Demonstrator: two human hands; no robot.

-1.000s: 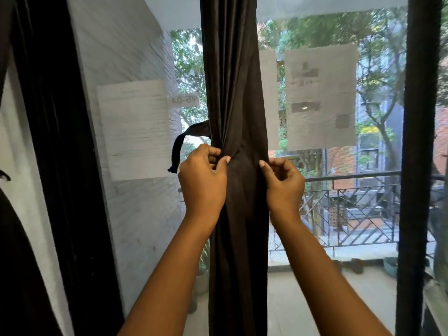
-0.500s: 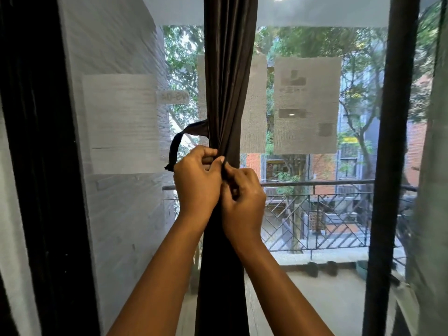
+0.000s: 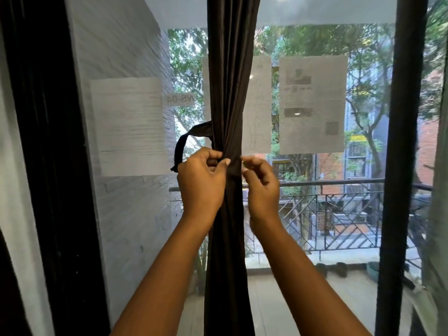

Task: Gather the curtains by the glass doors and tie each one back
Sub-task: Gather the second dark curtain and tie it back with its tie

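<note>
Cinching a dark tie-back [image 3: 234,163] around the gathered curtain [image 3: 230,93], at frame centre, hanging in front of the glass door [image 3: 315,214]. Left hand [image 3: 201,183] curled on the bundle's nine o'clock side, thumb pressed onto the band, fingers wrapped over fabric and strap. Right hand [image 3: 260,187] at three o'clock, fingers bent toward the band's edge; blurred, so cannot tell whether pinching the strap end or just off it. Loose tail of the strap [image 3: 184,146] arcing out at ten o'clock from the left hand, flat and ribbon-like, drooping to a raw end.

Likely risks from here: band slackening if the left thumb lifts before the end is fastened, letting the folds spill open; strap riding down the smooth cloth, given the sheen and slipperiness suggested by the fabric; uneven gather if pleats on the right side stay outside the loop. Fastening itself hidden under the fingers, so its type unknown.

Curtain: dark brown-black, soft, faintly glossy, falling in long vertical folds pinched into a waist at the band. Strap: same dark cloth, matte, narrow. Behind: paper sheets [image 3: 312,105] taped to the glass at two o'clock, pale brick wall [image 3: 126,214] at eight o'clock, black door frame [image 3: 400,166] at three o'clock, metal balcony railing [image 3: 339,214] beyond.
</note>
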